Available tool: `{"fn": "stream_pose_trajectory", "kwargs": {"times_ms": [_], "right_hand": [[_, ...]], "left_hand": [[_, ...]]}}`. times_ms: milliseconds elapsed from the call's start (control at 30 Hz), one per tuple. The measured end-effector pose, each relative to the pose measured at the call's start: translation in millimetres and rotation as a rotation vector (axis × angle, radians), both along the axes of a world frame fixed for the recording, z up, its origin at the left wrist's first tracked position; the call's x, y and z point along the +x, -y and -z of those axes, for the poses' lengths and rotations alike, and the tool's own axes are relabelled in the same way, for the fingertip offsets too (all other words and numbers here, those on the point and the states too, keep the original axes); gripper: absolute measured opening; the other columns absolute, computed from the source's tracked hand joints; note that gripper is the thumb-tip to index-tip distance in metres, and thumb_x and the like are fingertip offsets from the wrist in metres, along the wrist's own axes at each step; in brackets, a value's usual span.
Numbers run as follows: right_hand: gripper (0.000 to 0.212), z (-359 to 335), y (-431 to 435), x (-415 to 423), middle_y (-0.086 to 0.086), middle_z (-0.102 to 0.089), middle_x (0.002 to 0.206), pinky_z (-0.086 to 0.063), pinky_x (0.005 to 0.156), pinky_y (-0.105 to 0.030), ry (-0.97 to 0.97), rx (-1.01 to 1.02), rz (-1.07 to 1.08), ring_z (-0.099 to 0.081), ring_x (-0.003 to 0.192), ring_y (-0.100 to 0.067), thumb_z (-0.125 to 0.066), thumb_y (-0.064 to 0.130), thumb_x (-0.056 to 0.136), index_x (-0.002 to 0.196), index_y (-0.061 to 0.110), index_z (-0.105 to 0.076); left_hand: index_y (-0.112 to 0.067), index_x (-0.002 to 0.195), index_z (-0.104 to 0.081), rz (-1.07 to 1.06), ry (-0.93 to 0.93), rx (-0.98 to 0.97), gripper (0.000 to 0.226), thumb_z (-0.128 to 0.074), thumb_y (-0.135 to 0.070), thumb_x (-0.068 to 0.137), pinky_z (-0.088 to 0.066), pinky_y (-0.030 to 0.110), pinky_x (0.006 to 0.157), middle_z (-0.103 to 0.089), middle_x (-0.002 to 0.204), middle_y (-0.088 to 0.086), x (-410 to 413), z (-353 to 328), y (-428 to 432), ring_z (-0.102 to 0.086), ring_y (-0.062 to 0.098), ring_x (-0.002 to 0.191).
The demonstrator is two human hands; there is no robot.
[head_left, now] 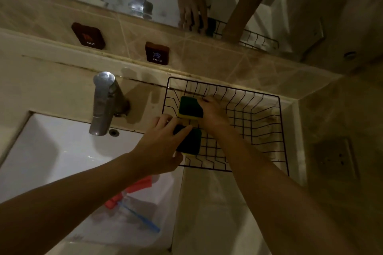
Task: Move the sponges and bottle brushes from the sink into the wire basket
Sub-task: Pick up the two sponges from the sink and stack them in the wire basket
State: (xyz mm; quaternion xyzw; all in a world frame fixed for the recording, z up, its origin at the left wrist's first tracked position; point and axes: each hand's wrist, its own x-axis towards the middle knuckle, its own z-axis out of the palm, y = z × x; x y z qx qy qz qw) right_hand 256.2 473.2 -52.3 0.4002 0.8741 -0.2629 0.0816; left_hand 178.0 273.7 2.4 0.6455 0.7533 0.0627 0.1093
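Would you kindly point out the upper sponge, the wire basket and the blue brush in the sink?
upper sponge [190,106], head view, on its dark green scouring face.
wire basket [278,97], head view, on the far right corner of its rim.
blue brush [141,218], head view, midway along its handle.

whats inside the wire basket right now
Two green-and-yellow sponges: one in the right hand, one under the left hand. Hands and forearm cover part of the wire basket floor.

Two green-and-yellow sponges [190,107] [189,141] at one wire basket [259,109]; two bottle brushes, coral [132,189] and blue [138,216], lay in one sink [41,151]; one faucet [103,103].
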Motion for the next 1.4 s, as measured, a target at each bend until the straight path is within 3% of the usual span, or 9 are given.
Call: {"fn": "stream_pose_trajectory", "kwargs": {"times_ms": [167,267,367,500,600,700,800,933,1400], "right_hand": [[0.032,13,0,-6,0.002,-0.049,0.114,-0.037,0.058,-0.022,-0.083,-0.089,0.152,-0.056,0.107,-0.026,-0.051,0.028,0.094,0.125,0.024,-0.049],[0.048,12,1,-6,-0.007,-0.041,0.140,-0.049,0.090,-0.035,-0.063,-0.088,0.146,-0.047,0.122,-0.029,-0.056,0.020,0.092,0.137,0.024,-0.039],[0.076,9,-3,1,-0.004,-0.021,0.158,-0.032,0.116,-0.041,-0.002,-0.076,0.040,-0.024,0.144,-0.029,-0.065,0.011,0.086,0.147,0.035,-0.028],[0.097,-4,-6,26,0.000,-0.018,0.161,-0.027,0.118,-0.044,-0.089,-0.156,0.018,-0.019,0.146,-0.024,-0.078,0.025,0.077,0.150,0.040,-0.016],[0.080,-6,-5,58,-0.009,-0.035,0.153,-0.038,0.111,-0.041,-0.143,-0.040,0.059,-0.034,0.139,-0.027,-0.074,0.024,0.081,0.148,0.030,-0.031],[0.068,2,-12,89,-0.016,-0.038,0.150,-0.040,0.111,-0.039,0.056,-0.017,0.069,-0.037,0.138,-0.034,-0.071,0.019,0.083,0.144,0.019,-0.042],[0.089,5,-17,111,-0.011,-0.010,0.162,-0.027,0.119,-0.043,0.369,-0.050,0.034,-0.015,0.148,-0.034,-0.076,0.032,0.079,0.151,0.031,-0.024],[0.102,14,-18,108,-0.007,0.000,0.164,-0.022,0.121,-0.048,0.515,-0.054,-0.012,-0.006,0.149,-0.035,-0.077,0.041,0.076,0.152,0.038,-0.010],[0.109,27,-29,104,-0.003,0.008,0.164,-0.025,0.115,-0.060,0.618,-0.100,-0.045,-0.003,0.148,-0.043,-0.077,0.051,0.071,0.151,0.043,-0.003]], "left_hand": [[-0.021,0.136,-0.049,-0.004,0.021,0.008,0.074,-0.059,-0.042,0.066,-0.045,0.044,0.093,-0.058,0.123,0.009,2,-2,-1,-0.052,0.032,0.111],[-0.022,0.137,-0.048,-0.014,0.021,-0.007,0.074,-0.058,-0.043,0.067,-0.045,0.045,0.094,-0.057,0.125,0.009,2,0,0,-0.051,0.033,0.112],[-0.021,0.136,-0.049,-0.003,0.002,-0.007,0.073,-0.059,-0.043,0.067,-0.046,0.045,0.093,-0.058,0.124,0.010,3,0,-1,-0.051,0.033,0.112],[-0.019,0.134,-0.051,0.030,-0.030,0.025,0.071,-0.057,-0.044,0.068,-0.048,0.044,0.089,-0.059,0.122,0.012,8,-4,-10,-0.053,0.035,0.108],[-0.018,0.134,-0.052,0.041,-0.050,0.044,0.070,-0.059,-0.046,0.070,-0.049,0.043,0.087,-0.059,0.123,0.013,12,-8,-23,-0.053,0.035,0.108],[-0.018,0.135,-0.050,0.034,-0.067,0.043,0.075,-0.066,-0.046,0.068,-0.050,0.043,0.086,-0.058,0.122,0.015,12,-8,-38,-0.053,0.036,0.109],[-0.015,0.137,-0.049,0.013,-0.072,0.041,0.076,-0.067,-0.043,0.069,-0.048,0.046,0.089,-0.058,0.123,0.017,9,-9,-52,-0.052,0.037,0.111],[-0.015,0.143,-0.040,-0.046,-0.073,0.024,0.074,-0.066,-0.032,0.076,-0.038,0.047,0.100,-0.050,0.134,0.017,3,-8,-75,-0.045,0.037,0.122],[-0.020,0.149,-0.023,-0.159,-0.014,-0.155,0.083,-0.066,-0.023,0.079,-0.028,0.047,0.114,-0.031,0.152,0.010,-7,12,-125,-0.030,0.033,0.135]]}}
